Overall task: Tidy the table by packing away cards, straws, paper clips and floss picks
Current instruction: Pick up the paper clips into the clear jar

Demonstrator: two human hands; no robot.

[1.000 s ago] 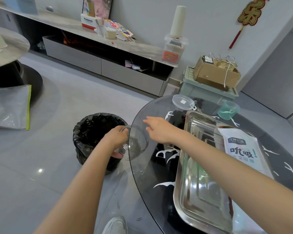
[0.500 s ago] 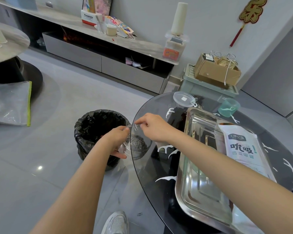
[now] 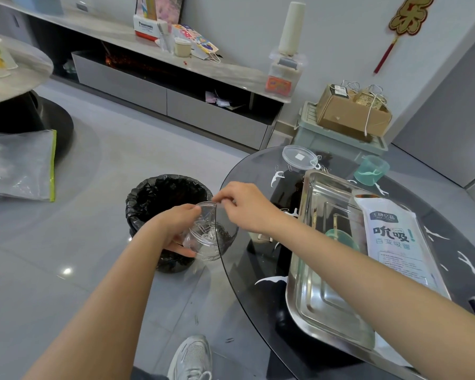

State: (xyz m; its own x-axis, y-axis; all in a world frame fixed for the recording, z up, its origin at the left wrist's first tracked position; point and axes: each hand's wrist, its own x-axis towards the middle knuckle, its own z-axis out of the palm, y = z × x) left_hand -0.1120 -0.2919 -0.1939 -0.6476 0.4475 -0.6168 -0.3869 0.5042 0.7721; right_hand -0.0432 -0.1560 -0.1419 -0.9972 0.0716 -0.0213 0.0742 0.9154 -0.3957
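— Paper clips (image 3: 203,232), head view: where?
— Heap inside clear tub (image 3: 213,244). Tub tilted, at the near edge of the glass table (image 3: 232,272), over the black-bagged bin (image 3: 167,193).
— Hands?
— Left hand (image 3: 176,223) grips tub from the side, thumb underneath. Right hand (image 3: 247,207) above the rim, fingertips pinched together; whether they hold a clip, cannot tell.
— Strays?
— Two loose clips (image 3: 283,168) by the clear lid (image 3: 299,157), far side. Floss picks (image 3: 277,179) scattered on the glass. Straw packet (image 3: 392,242) lies on the steel tray (image 3: 307,297).
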